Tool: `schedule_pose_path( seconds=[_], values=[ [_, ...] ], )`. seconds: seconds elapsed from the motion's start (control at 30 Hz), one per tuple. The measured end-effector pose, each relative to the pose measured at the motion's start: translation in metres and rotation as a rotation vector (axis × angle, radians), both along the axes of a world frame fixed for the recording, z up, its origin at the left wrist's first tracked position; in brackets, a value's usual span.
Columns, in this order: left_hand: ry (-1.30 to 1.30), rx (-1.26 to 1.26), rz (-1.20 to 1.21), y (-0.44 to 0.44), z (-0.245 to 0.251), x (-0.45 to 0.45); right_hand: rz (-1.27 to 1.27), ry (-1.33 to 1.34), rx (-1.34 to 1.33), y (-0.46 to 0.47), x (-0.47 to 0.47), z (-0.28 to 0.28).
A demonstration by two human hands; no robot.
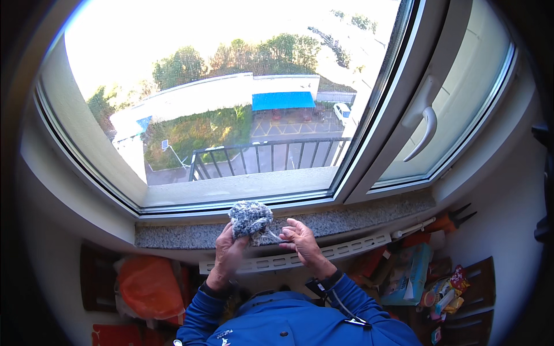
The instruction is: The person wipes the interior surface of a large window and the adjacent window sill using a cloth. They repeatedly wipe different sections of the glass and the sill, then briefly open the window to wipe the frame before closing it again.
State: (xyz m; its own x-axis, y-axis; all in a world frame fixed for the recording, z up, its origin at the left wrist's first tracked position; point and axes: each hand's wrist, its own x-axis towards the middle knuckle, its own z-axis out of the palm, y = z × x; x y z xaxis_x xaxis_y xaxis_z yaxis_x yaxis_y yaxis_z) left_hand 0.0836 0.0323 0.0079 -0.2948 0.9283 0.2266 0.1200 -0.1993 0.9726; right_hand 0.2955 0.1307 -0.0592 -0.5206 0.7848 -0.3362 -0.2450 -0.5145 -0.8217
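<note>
A small fuzzy piece of grey and white yarn work (pixel 250 219) is held up over the granite windowsill (pixel 181 236). My left hand (pixel 229 253) grips its lower left edge between thumb and fingers. A pale strand of yarn (pixel 272 235) runs from the piece to my right hand (pixel 301 242), which is to the right with its fingers curled and partly spread. The strand seems to pass at the thumb and fingertips of that hand. Whether a hook or needle is in the piece cannot be told.
Ahead is a window with a white handle (pixel 424 134). Below the sill runs a white slotted radiator (pixel 342 252). An orange plastic bag (pixel 149 286) lies on the left. On the right are a light blue package (pixel 407 274), snack packets (pixel 446 294) and a wooden chair (pixel 478 285).
</note>
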Motion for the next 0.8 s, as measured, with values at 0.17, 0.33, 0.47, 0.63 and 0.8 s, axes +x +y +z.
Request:
schedule_pose_path(
  seconds=[0.17,0.33,0.47,0.63,0.8],
  values=[
    [0.417,0.122,-0.197,0.014,0.012,0.018,0.126,0.481,0.133,-0.004,-0.002,0.029],
    [0.799,0.222,-0.282,0.021,0.006,0.039,-0.073,0.345,-0.008,-0.006,-0.014,0.028],
    [0.841,0.108,-0.202,0.003,-0.005,0.019,-0.449,0.207,0.062,0.023,-0.001,0.035],
    [0.72,-0.073,-0.141,-0.018,-0.024,-0.021,-0.981,0.003,0.608,0.095,0.005,0.043],
    [0.773,-0.064,-0.322,-0.047,-0.042,-0.049,-1.202,-0.544,0.71,0.122,-0.034,0.002]
  ],
)
